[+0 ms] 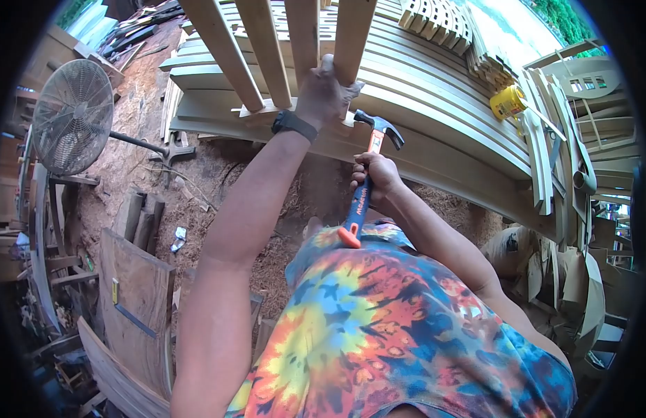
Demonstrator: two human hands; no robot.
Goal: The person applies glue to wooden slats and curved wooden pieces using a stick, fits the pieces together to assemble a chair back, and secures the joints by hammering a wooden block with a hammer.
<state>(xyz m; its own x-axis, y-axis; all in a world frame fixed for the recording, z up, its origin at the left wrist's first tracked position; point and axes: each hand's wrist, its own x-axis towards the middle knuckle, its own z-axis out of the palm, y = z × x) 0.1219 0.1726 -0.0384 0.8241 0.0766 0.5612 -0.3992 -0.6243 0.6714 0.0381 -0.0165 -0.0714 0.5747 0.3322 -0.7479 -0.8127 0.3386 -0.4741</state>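
My left hand, with a dark watch on its wrist, is closed around the lower part of the rightmost upright wooden slat. Several such slats stand side by side, their lower ends meeting a pale wooden rail. Part of the rail is hidden behind my hand and forearm. In my right hand is a claw hammer with an orange and dark blue handle, gripped partway along. Its metal head is just below and right of my left hand, close to the rail's end.
Long planed boards are stacked beyond my hands. A yellow bucket sits on them at the right. To the left stands a pedestal fan. A wide plank with a square on it leans at lower left.
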